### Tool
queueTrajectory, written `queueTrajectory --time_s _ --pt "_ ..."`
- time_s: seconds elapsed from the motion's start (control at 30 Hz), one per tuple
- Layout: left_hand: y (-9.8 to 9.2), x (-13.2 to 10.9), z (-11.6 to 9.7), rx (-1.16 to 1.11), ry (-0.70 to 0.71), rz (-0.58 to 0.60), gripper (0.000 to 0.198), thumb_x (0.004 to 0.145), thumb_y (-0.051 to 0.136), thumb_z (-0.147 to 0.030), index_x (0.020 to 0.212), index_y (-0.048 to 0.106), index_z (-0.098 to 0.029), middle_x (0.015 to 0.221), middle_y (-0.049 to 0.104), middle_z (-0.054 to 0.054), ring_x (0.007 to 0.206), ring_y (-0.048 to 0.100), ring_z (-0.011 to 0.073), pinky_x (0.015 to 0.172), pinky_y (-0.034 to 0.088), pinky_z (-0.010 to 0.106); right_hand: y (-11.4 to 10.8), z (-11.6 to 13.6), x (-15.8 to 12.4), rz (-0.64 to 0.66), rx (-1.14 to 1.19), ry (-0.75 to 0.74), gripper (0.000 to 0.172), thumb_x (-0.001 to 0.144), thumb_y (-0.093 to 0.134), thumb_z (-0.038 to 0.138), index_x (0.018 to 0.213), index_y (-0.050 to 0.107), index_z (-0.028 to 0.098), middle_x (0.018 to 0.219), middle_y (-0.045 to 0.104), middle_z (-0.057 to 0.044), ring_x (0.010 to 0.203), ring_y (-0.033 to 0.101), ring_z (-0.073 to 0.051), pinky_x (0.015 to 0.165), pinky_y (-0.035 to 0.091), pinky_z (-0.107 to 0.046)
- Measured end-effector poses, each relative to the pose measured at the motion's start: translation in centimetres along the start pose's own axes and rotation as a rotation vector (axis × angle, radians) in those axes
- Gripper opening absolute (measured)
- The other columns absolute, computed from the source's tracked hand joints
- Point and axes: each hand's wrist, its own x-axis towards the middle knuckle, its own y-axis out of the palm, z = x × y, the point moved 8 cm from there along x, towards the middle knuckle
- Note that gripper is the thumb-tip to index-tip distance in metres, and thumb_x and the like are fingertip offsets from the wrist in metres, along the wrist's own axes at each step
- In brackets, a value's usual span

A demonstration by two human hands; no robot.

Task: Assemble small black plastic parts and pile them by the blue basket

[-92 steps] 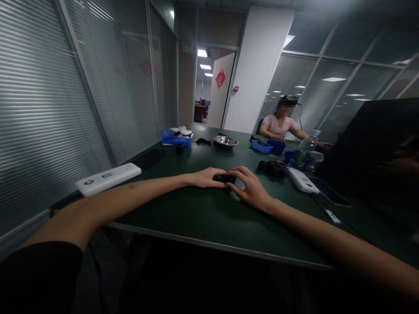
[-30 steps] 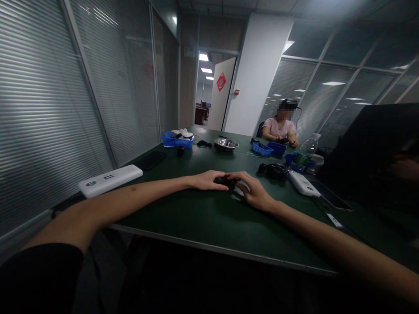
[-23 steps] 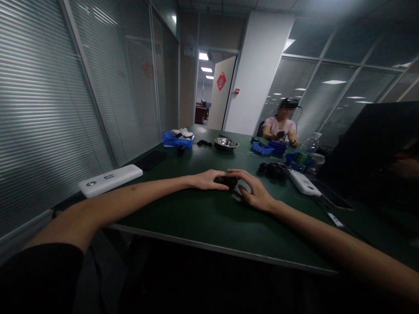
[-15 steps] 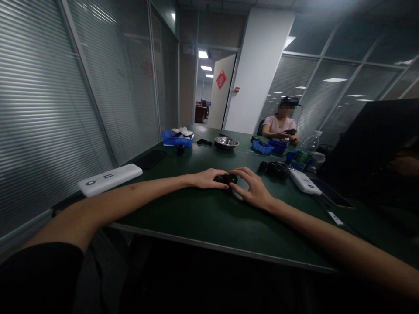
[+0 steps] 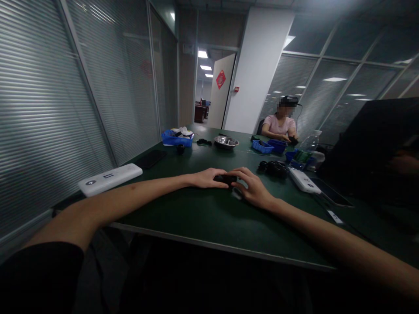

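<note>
A small black cylindrical part (image 5: 225, 179) is held low over the green table (image 5: 196, 226), between my two hands. My left hand (image 5: 209, 178) is closed around its left side, thumb in front and fingers behind. From the right, my right hand (image 5: 251, 186) grips the right end with bent fingers and thumb, and hides part of that end. A pale, shiny round thing (image 5: 236, 193) lies on the table just under my right thumb; its kind is unclear.
A white power bank (image 5: 111, 179) lies left, another white device (image 5: 305, 181) right. Black round parts (image 5: 274, 168) are heaped beyond my right hand. Farther back stand a metal bowl (image 5: 225, 142), a blue bin (image 5: 177, 138) and a blue basket (image 5: 262, 147). A person (image 5: 279, 124) sits across.
My right fingers and thumb have drawn in and turned slightly at the right end of the black part, covering more of it. My left hand stays put. The seated person's hands have come lower.
</note>
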Motion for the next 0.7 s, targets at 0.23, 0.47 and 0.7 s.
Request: queueTrajectory --time_s 0.23,0.47,0.7 --pt "-0.04 -0.07 -0.22 0.017 -0.007 -0.001 0.051 0.091 0.066 -0.049 0.128 0.061 -0.015 0.125 0.065 0.011 0.114 0.061 0.0238 0.097 0.045 0.034 0.18 0.30 -0.07 0.025 0.082 -0.031 0.038 0.097 0.051 0.014 0.132 0.057 0.027 0.128 0.062 -0.010 0.121 0.059 -0.028 0.104 0.052 -0.052" --pt "-0.05 -0.06 -0.40 -0.022 0.003 0.012 0.046 0.091 0.067 -0.045 0.125 0.062 -0.014 0.122 0.066 0.011 0.111 0.062 0.0230 0.094 0.046 0.034 0.24 0.50 -0.17 0.032 0.102 -0.032 0.038 0.095 0.050 0.012 0.129 0.057 0.027 0.130 0.063 -0.010 0.122 0.060 -0.028 0.104 0.052 -0.052" --pt "-0.07 -0.10 -0.41 -0.001 0.005 0.007 0.050 0.091 0.066 -0.047 0.129 0.061 -0.015 0.128 0.064 0.012 0.116 0.060 0.0243 0.099 0.045 0.036 0.16 0.96 -0.23 0.039 0.088 -0.037 0.034 0.099 0.050 0.019 0.132 0.056 0.026 0.136 0.059 -0.011 0.128 0.056 -0.028 0.109 0.048 -0.052"
